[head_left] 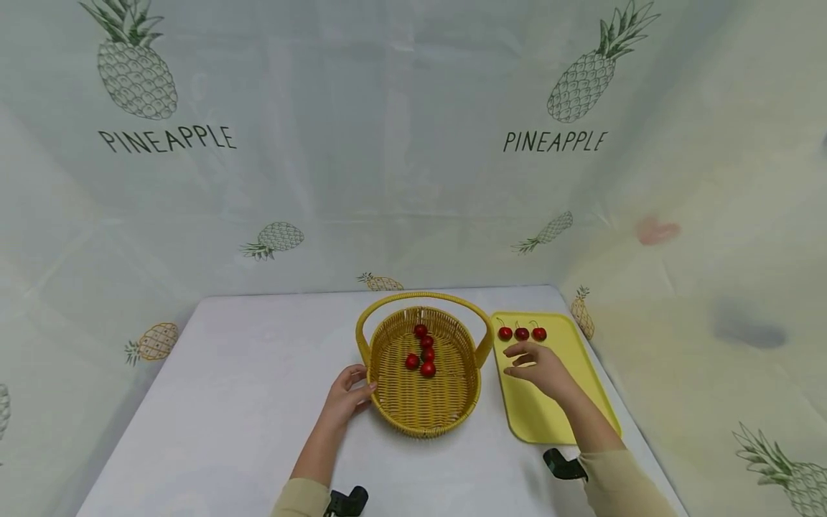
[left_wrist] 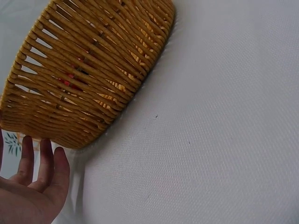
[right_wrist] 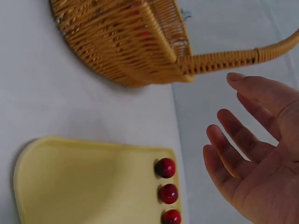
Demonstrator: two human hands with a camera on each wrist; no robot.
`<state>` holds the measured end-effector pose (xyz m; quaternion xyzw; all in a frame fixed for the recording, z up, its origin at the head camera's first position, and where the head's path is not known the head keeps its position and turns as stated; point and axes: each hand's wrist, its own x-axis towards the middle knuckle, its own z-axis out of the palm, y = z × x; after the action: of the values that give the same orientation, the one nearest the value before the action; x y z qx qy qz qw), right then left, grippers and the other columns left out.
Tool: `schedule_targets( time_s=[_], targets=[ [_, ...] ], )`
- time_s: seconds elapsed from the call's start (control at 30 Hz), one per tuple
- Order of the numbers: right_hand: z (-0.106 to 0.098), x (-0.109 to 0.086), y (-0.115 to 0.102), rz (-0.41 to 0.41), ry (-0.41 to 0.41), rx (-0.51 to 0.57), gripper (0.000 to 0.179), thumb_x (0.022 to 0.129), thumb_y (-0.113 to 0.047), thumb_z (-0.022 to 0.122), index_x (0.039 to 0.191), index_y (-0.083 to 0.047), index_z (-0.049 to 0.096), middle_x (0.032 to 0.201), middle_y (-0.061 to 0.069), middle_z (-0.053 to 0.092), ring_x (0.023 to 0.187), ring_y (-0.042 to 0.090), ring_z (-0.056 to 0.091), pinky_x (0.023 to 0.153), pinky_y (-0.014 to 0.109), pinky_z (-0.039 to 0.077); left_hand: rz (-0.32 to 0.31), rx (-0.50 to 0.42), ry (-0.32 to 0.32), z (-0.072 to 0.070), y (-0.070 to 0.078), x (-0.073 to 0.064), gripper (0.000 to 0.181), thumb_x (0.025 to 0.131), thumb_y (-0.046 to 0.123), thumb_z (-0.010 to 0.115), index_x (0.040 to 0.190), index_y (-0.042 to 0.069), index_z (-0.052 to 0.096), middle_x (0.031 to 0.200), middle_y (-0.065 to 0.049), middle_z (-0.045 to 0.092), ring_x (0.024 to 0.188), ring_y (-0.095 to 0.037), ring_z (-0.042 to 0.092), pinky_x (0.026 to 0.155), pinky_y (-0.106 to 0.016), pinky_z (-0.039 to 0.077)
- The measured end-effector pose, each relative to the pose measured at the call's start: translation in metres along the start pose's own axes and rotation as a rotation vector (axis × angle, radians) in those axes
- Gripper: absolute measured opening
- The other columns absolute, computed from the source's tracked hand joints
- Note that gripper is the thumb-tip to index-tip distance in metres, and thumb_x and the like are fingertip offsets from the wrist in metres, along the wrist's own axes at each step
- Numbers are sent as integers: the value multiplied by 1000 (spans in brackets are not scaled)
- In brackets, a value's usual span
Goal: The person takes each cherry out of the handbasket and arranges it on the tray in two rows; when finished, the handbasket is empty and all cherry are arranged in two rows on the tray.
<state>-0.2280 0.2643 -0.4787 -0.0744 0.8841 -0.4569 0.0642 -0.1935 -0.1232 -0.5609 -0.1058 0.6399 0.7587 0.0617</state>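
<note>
A yellow woven basket (head_left: 423, 424) with an arched handle stands mid-table, with several red cherries (head_left: 428, 369) inside. At its left side, my left hand (head_left: 346, 396) holds the rim, the thumb overlapping the edge. The left wrist view has its fingertips against the outer weave of the basket (left_wrist: 93, 70). My right hand (head_left: 541, 370) hovers over the yellow tray (head_left: 536, 416), fingers spread and lightly bent, nothing between them. Three cherries (head_left: 521, 334) with stems lie in a row along the tray's far end, just beyond that hand. From the right wrist, its palm (right_wrist: 266, 182) looks bare.
The white table (head_left: 258, 402) runs out to the left of the basket. Behind it hangs a pale curtain (head_left: 336, 158) printed with pineapples. The tray sits near the table's right edge, close beside the basket. Black wrist devices (head_left: 563, 465) show at both sleeves.
</note>
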Motion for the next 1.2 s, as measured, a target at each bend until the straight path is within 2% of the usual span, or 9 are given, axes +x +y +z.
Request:
schedule_targets(
  time_s=[0.13,0.33,0.53,0.6,0.8,1.0,1.2],
  targets=[
    [3,-9,-10,-23,-34,-25,26,85,-9,75,110,-4,67,114,19,62,100,30,59,78,40,52,2,-15,-11,0,0,-1,44,89,-2,66,128,-4,47,136,-29,44,83,-18,65,77,-40,53],
    [12,-20,-23,-94,-75,-55,26,84,-11,77,108,-7,67,109,9,64,99,29,59,82,38,51,-1,-10,-12,-1,-2,0,43,89,-1,67,127,-4,47,134,-27,46,89,-25,66,77,-40,53],
    [25,-22,-38,-149,-118,-32,27,84,-7,76,109,-3,67,108,14,63,96,28,58,79,33,51,3,-4,-8,1,-1,-1,43,89,-1,67,127,-4,48,132,-26,47,91,-27,66,75,-37,53],
    [31,-21,-42,-168,-142,-25,28,84,-6,76,109,-2,67,109,16,63,96,30,58,78,32,51,3,-4,-5,1,0,-1,42,89,-1,67,126,-4,48,132,-26,47,89,-26,66,75,-37,53],
    [47,-14,-51,-220,-202,-15,28,83,-8,77,109,-3,68,103,7,64,94,34,58,79,37,51,-3,-4,3,1,-1,0,42,89,-1,67,126,-2,49,134,-26,47,85,-23,66,77,-41,53],
    [61,-4,-55,-206,-257,-3,29,83,-11,78,110,-6,68,105,3,63,97,33,58,77,32,51,-3,-17,-1,0,-4,3,43,89,0,67,128,-2,48,135,-27,46,85,-22,65,82,-49,51],
    [71,10,-60,-187,-278,-39,29,82,-9,78,109,-8,68,103,2,63,94,29,58,73,34,52,2,12,23,1,-4,2,42,88,1,68,126,0,50,133,-24,48,85,-21,65,81,-47,52]
  ],
)
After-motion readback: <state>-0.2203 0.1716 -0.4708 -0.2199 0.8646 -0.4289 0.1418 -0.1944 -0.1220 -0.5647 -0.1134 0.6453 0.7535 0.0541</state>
